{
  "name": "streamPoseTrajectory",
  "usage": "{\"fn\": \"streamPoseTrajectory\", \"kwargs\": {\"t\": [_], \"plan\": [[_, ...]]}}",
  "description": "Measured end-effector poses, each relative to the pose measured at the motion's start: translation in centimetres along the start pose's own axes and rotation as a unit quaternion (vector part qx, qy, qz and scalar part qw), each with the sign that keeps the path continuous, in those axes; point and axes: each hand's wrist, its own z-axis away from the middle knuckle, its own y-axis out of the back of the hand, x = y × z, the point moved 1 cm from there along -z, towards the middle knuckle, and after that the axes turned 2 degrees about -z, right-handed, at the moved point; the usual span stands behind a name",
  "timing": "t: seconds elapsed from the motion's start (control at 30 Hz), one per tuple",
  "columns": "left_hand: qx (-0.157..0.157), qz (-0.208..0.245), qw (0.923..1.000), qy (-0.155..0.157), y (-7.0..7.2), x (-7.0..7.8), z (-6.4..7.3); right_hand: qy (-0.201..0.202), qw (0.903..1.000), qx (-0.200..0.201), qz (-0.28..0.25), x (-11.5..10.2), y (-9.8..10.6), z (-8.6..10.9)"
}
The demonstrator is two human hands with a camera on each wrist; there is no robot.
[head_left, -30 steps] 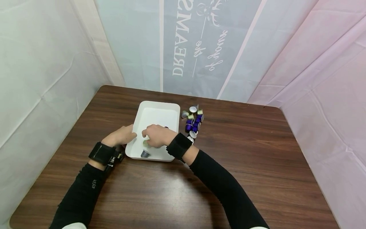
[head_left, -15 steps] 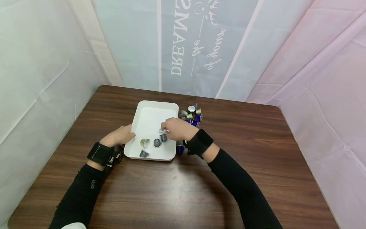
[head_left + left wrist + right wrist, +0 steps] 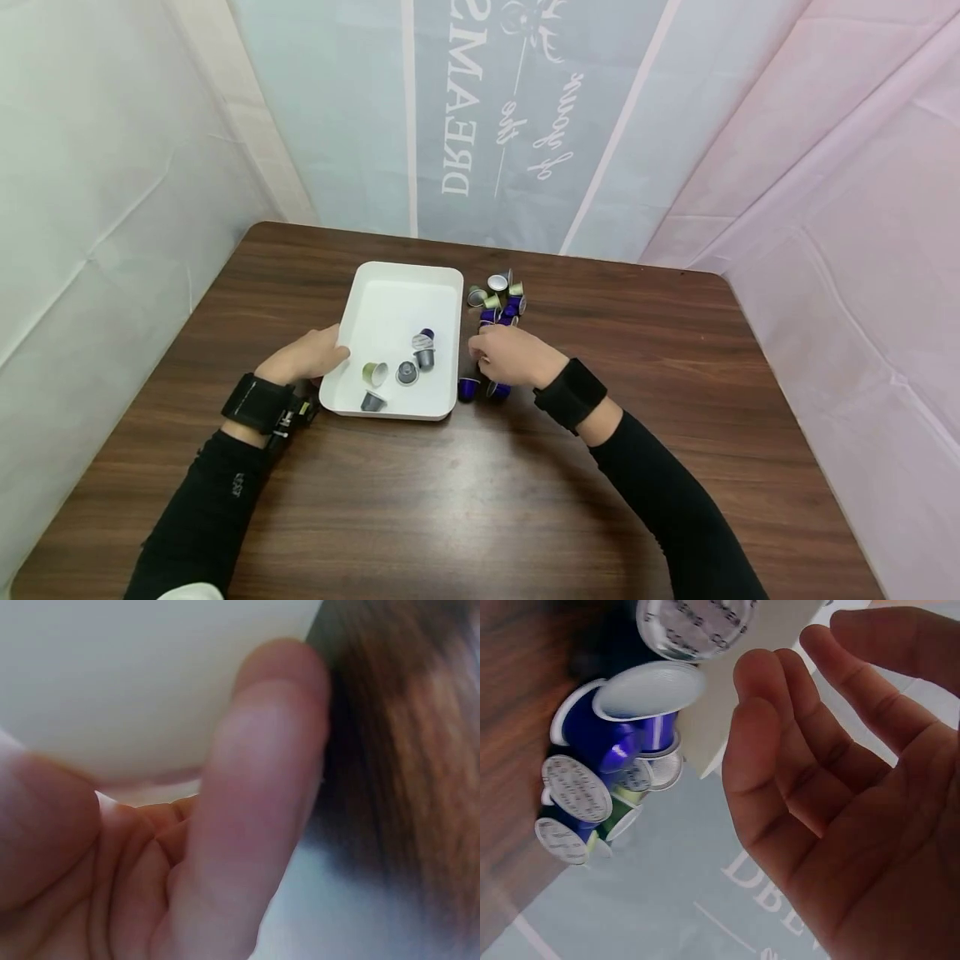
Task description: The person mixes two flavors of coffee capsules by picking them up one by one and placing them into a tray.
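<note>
My left hand (image 3: 303,357) grips the left rim of a white tray (image 3: 390,279). The left wrist view shows my fingers (image 3: 251,787) against the tray wall (image 3: 135,682). Inside the tray lie several coffee capsules: a grey one (image 3: 407,372), a pale green one (image 3: 374,374), another grey one (image 3: 372,402) and a blue one (image 3: 427,333) among them. To the tray's right, my right hand (image 3: 517,354) hovers over a pile of capsules, fingers loosely bent with nothing between them. Close by it in the right wrist view are white-lidded blue capsules (image 3: 604,735), partly hidden by the hand in the head view.
Green capsules (image 3: 492,302) and a white-lidded capsule (image 3: 497,283) stand at the far end of the pile. Two blue capsules, one at the tray's corner (image 3: 468,389), lie nearer the front. A brown wooden table (image 3: 637,350) bears everything, with cloth (image 3: 510,125) hanging behind it.
My right hand has moved right, out of the tray to over the capsule pile, uncovering the capsules in the tray. My left hand has stayed on the rim.
</note>
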Motion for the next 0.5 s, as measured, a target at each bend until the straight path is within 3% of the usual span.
{"fn": "streamPoseTrajectory", "kwargs": {"t": [0.17, 0.37, 0.5], "plan": [[0.003, -0.005, 1.0000, -0.006, -0.2, 0.0, -0.3, 0.003, 0.9999, 0.004, -0.016, 0.7, -0.8, 1.6], [0.007, -0.004, 1.0000, 0.003, -0.1, -0.2, -0.2, 0.028, 0.9996, 0.000, 0.000, 1.6, -2.4, 2.7], [0.008, -0.001, 1.0000, 0.002, 0.0, -0.1, -0.1, 0.017, 0.9997, -0.011, -0.012, 1.9, -3.1, 3.0]]}}
